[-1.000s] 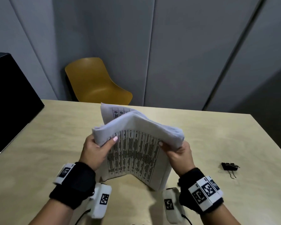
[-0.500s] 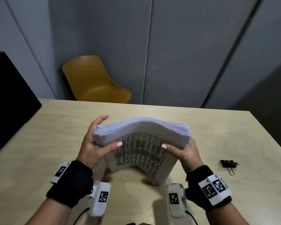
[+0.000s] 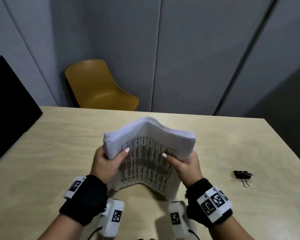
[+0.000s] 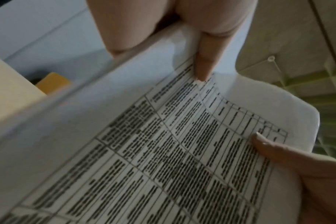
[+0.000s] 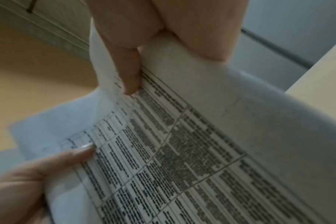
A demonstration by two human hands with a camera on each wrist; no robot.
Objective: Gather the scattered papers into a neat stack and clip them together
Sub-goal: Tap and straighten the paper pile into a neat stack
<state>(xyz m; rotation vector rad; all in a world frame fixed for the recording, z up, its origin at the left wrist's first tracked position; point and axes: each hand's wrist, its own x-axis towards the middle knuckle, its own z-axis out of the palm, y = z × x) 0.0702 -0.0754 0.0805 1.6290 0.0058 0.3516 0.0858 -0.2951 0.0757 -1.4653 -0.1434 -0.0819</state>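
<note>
Stack (image 3: 149, 135) arched higher, two hands, one clip (image 3: 242, 174)

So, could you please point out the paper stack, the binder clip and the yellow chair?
paper stack (image 3: 145, 163): head view, on the printed front sheet.
binder clip (image 3: 242, 174): head view, on its black body.
yellow chair (image 3: 100, 90): head view, on the seat shell.

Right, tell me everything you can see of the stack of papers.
The stack of papers is a thick sheaf of white sheets. The sheet facing the camera carries a printed table of dark text in ruled columns, too blurred to read. The stack stands on edge on the wooden table, bowed into an arch with its top edges humped and slightly uneven. The left hand and right hand grip its two sides, thumbs pressed on the printed face. The binder clip lies apart, to the right.
</note>
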